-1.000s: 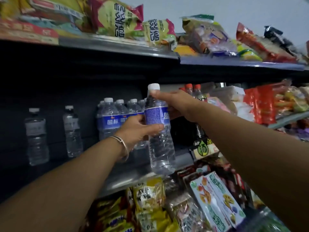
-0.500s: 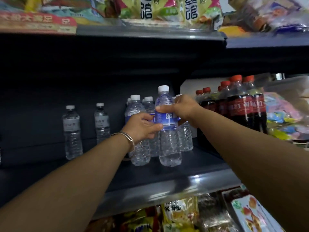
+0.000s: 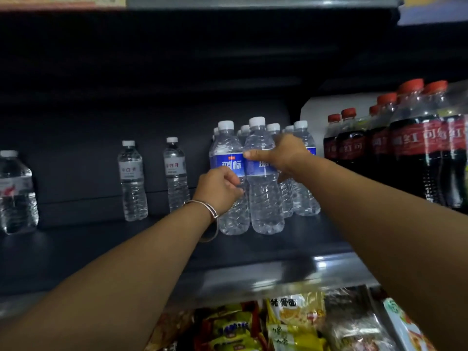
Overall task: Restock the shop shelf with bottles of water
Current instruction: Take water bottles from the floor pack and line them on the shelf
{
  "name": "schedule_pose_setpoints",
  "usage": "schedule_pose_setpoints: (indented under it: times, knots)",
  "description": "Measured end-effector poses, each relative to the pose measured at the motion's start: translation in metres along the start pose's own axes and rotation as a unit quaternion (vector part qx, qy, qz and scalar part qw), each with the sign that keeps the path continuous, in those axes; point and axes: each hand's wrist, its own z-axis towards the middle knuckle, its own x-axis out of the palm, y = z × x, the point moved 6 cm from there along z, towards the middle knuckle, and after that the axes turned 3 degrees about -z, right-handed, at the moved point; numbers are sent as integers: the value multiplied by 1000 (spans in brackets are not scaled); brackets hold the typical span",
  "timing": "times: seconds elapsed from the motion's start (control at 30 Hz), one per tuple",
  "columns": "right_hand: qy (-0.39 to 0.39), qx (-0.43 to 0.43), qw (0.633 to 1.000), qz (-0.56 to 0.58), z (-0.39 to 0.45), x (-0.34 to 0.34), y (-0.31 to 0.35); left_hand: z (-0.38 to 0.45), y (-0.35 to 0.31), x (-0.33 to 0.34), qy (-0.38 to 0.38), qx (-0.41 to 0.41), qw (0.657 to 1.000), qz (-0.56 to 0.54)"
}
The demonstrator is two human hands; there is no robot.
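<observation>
A clear water bottle (image 3: 263,198) with a blue label and white cap stands on the dark shelf (image 3: 253,277), at the front of a cluster of like bottles (image 3: 301,178). My right hand (image 3: 281,155) grips it around the label from the right. Curled fingers of my left hand (image 3: 220,188), bangle on the wrist, pinch its left side just below the label. This hand also covers part of the neighbouring blue-label bottle (image 3: 226,158).
Two smaller white-label water bottles (image 3: 131,181) (image 3: 174,173) stand apart further left, and another bottle (image 3: 15,193) at the far left. Red-capped cola bottles (image 3: 410,153) crowd the right. Snack packets (image 3: 291,323) fill the shelf below.
The bottle was carried in from in front of the shelf edge and now stands on the shelf beside the other blue-label bottles. Both hands stayed on it.
</observation>
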Motion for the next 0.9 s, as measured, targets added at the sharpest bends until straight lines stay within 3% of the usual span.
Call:
schedule_pose_setpoints:
  times: [0.17, 0.67, 0.9]
  knots:
    - [142, 61, 988, -1, -16, 14, -18, -3, 0, 0, -5, 10, 1000, -4]
    - [8, 17, 991, -129, -12, 21, -22, -4, 5, 3, -4, 24, 1000, -12]
    - [9, 9, 987, -160, -18, 26, -27, -12, 3, 7, -5, 26, 1000, 3]
